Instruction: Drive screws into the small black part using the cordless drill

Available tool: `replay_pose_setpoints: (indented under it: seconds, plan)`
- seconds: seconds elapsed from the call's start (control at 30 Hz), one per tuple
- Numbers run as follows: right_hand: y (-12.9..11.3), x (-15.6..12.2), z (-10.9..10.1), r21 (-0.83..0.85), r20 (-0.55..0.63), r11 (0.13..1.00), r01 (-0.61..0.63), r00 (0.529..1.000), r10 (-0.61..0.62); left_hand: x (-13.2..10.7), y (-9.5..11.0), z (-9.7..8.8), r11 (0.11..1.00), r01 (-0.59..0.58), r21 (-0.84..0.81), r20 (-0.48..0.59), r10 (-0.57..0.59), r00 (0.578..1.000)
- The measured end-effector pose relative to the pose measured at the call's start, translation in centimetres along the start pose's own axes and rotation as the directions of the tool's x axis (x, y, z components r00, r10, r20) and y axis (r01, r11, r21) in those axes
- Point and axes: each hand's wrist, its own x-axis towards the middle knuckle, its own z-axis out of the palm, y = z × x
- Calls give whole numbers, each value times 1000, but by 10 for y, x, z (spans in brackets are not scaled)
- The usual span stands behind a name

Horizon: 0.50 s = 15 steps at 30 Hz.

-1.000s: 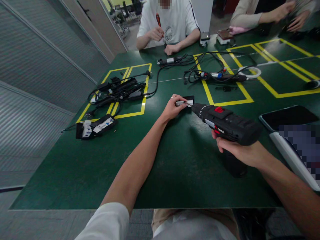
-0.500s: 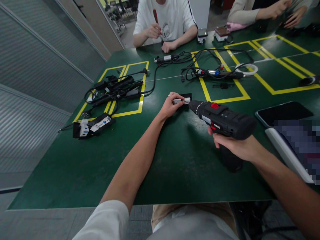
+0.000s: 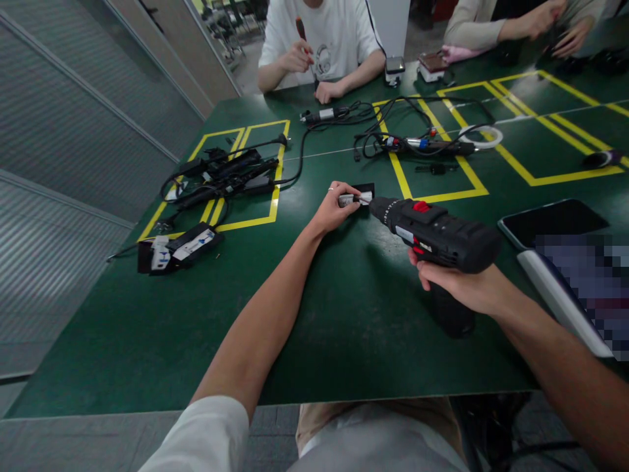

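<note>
My right hand [image 3: 452, 278] is wrapped round the grip of a black cordless drill [image 3: 432, 233] with red parts. The drill lies level and its chuck points left. A thin bit runs from the chuck to a small black piece with a white label [image 3: 365, 196] on the table. That piece is held by my left hand [image 3: 337, 204], its fingers closed on the near-left part. My fingers cover much of the piece, and the bit's exact contact point is too small to make out.
Black cables and tools [image 3: 230, 174] lie in a yellow-taped area at left, with labelled black pieces [image 3: 196, 244] nearer me. More cables [image 3: 417, 144] lie ahead. A phone [image 3: 553, 223] rests at right. Across the table, a person's hand [image 3: 297, 57] holds a screwdriver.
The whole view has shifted slightly to the left. Both hands, the drill and the small labelled piece keep nearly the same positions relative to one another.
</note>
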Motion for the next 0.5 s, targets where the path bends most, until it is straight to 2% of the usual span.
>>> replay_pose_setpoints:
  seconds: [0.27,0.5]
  plan:
    - [3,1,-3,29,25,999,33,999,-34,0,1,0,1000,0,-16,-6,0,1000]
    - [4,-1,-8,-87,17,995,56,998,-55,-2,4,-1,1000,1,-10,-2,-1,1000]
